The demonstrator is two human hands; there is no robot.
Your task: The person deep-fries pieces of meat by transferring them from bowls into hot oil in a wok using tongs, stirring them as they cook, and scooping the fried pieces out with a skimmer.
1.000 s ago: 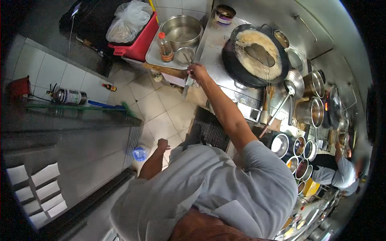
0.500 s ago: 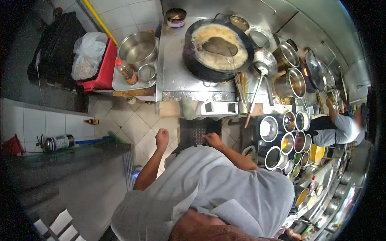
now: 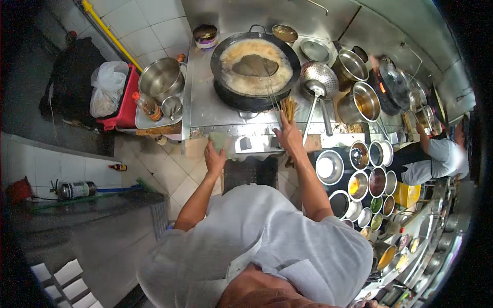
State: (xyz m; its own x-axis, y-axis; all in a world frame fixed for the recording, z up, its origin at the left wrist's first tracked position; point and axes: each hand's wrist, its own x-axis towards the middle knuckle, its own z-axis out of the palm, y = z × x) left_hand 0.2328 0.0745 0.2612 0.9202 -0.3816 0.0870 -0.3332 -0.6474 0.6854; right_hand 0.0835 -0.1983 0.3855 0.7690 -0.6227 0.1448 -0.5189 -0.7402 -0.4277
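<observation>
My left hand is at the stove's front edge, its fingers and thumb closing on a greenish folded cloth. My right hand has its fingers closed around the lower end of the long handle of a wire-mesh strainer. The hand hides that end of the handle. The strainer's mesh lies in foaming, bubbling oil inside a large black wok. Just beyond my right hand a bamboo brush stands with its bristles up.
A perforated ladle rests right of the wok, near steel pots. Several ingredient bowls stand at my right. Leftward are a large pot, a sauce bottle and a red bin. Another person works at far right.
Both my hands have moved forward from near my waist to the stove edge. The left has reached the cloth, the right the strainer handle. The view has shifted slightly.
</observation>
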